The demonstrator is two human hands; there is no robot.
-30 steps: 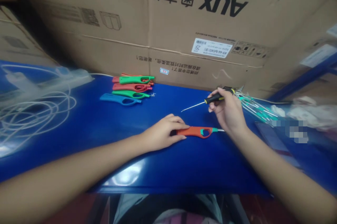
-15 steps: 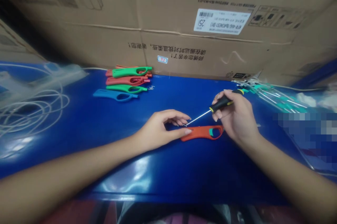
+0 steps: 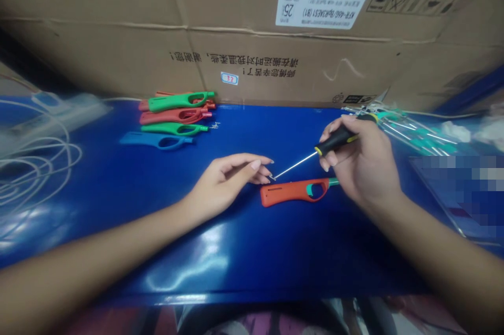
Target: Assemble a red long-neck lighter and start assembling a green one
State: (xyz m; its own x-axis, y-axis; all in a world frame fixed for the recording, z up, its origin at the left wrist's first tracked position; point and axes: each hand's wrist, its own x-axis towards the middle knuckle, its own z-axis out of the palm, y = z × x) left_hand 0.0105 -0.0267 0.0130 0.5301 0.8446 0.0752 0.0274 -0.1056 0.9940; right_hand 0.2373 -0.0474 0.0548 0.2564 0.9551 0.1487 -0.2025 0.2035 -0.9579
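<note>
My right hand grips a screwdriver with a black and yellow handle, its shaft slanting down to the left. At the shaft's tip, my left hand has its thumb and fingers drawn together around a tiny silver screw, partly hidden by the fingertips. Just below the tip, an orange long-nosed lighter lies flat on the blue table, untouched by my left hand. It has a teal trigger and a teal nozzle end that runs behind my right hand.
Green, red and blue lighter casings lie stacked at the back left, beside several small silver screws. Teal parts with metal rods are heaped at the right. White cable coils at the left. A cardboard box stands behind.
My left thumb has lifted off the orange lighter and closed toward the fingers at the screwdriver tip. The right hand has shifted slightly up, uncovering more of the teal nozzle. The view has tilted slightly.
</note>
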